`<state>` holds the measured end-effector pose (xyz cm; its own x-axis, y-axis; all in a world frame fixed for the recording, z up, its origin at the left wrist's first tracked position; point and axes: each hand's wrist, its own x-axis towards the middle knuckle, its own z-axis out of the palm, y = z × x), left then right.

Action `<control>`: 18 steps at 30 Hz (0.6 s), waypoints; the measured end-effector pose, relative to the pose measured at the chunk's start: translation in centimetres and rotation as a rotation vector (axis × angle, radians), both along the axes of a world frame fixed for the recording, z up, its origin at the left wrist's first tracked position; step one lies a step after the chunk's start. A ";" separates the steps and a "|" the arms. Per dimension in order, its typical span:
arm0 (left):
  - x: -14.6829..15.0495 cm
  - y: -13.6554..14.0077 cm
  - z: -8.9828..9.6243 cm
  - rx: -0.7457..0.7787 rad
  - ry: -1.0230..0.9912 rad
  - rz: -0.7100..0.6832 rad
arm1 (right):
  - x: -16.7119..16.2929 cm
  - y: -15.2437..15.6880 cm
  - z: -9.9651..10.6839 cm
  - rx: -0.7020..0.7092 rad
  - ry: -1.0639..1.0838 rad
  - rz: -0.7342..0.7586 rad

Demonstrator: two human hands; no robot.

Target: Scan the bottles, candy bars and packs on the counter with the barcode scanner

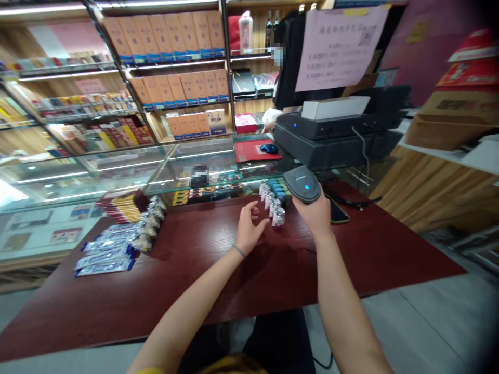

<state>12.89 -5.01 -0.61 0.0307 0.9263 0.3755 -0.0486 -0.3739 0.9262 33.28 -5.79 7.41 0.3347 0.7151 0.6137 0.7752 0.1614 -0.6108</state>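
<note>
My right hand (314,213) is wrapped round a dark grey barcode scanner (300,182) with a blue light on top, held above the table. To its left, my left hand (250,228) hovers over the wood with its thumb apart and its fingers loosely curled, nothing visible in them. Just right of that hand stands a row of small pinkish-white jars with silvery tops (278,217), seemingly not touched. Green and blue small containers (278,187) line up behind them, partly hidden by the scanner.
Silver-blue packets (107,254), clear-wrapped packs (150,228) and red-gold boxes (125,205) lie at the table's left. A phone (340,213) and a black cable (360,202) are at right. Behind run a glass counter (179,184) and a monitor (290,57); another person's hand (268,126) shows there.
</note>
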 end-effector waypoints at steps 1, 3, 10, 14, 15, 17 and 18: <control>-1.6 -0.2 0.5 0.015 -0.006 0.030 | -0.6 0.0 0.1 -0.020 0.001 0.023; -5.2 -0.7 1.4 0.055 -0.013 0.125 | -2.0 -0.1 0.0 -0.081 0.005 0.074; -18.7 -4.1 2.1 0.196 0.090 0.633 | -7.6 -0.5 -1.7 -0.084 0.124 0.363; -25.6 -6.5 1.2 0.292 0.331 0.931 | -10.5 -0.8 -3.6 -0.009 0.104 0.519; -27.1 -6.9 0.9 0.289 0.375 0.991 | -11.0 -0.9 -4.1 -0.019 0.091 0.549; -29.6 -7.6 0.4 0.258 0.434 1.067 | -12.0 -1.2 -5.0 -0.065 0.050 0.574; -30.6 -7.8 0.0 0.234 0.450 1.083 | -12.5 -1.4 -5.3 -0.092 0.021 0.574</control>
